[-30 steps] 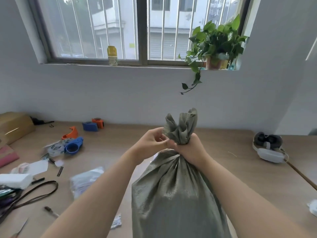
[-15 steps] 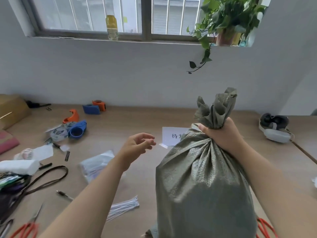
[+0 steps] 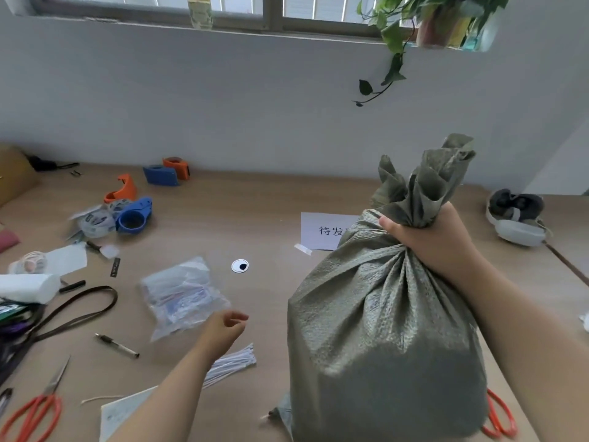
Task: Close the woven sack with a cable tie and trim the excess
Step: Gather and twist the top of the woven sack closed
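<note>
My right hand (image 3: 436, 240) is closed tight around the gathered neck of the sack (image 3: 385, 339), which stands upright on the table (image 3: 261, 218) straight below that fist, its mouth bunched into a ruffle above my knuckles; what fills the sack I cannot tell, as the cloth hides it. My left hand (image 3: 223, 330) hangs loosely open, fingers curled and holding nothing, just above a bundle of white cable ties (image 3: 232, 365) lying flat on the table below my wrist. Just beyond my left fingers lies one clear plastic bag (image 3: 185, 298) with blurred contents I cannot make out. I count two pairs of red-handled scissors: one (image 3: 35, 409) well to the left of my left forearm, the other (image 3: 500, 419) poking out from behind the sack under my right forearm. One pen (image 3: 116, 345) lies left of my left hand, and a white paper sign (image 3: 325, 231) sits beyond it, partly behind the sack
</note>
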A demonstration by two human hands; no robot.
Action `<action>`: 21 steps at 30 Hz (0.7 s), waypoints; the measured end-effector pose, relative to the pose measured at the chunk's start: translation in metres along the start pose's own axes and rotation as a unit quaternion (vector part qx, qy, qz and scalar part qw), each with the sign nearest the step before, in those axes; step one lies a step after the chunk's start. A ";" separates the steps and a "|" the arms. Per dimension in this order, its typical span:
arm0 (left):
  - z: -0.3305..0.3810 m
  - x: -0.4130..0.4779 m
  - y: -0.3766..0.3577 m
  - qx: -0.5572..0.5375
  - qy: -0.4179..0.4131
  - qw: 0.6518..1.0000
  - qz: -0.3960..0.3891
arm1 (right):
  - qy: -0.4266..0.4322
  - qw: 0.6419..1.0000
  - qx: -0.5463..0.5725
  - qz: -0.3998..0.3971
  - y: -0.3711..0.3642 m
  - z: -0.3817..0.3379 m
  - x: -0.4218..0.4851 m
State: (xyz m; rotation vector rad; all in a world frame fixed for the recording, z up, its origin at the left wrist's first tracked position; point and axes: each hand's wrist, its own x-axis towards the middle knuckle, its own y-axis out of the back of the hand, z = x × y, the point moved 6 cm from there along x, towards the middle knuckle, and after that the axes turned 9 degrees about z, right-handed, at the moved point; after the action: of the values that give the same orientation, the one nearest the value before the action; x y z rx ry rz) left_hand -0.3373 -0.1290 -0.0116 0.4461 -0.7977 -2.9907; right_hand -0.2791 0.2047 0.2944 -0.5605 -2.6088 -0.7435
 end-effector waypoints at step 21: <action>-0.104 0.014 -0.034 0.283 -0.090 0.954 0.052 | 0.025 1.000 -0.016 -0.007 -0.005 -0.005 -0.007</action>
State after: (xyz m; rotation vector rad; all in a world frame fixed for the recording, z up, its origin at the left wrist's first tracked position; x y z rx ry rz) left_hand -0.3203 -0.1513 -0.1180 0.1240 -1.6459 -2.6895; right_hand -0.2747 0.1965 0.2931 -0.5282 -2.5612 -0.7954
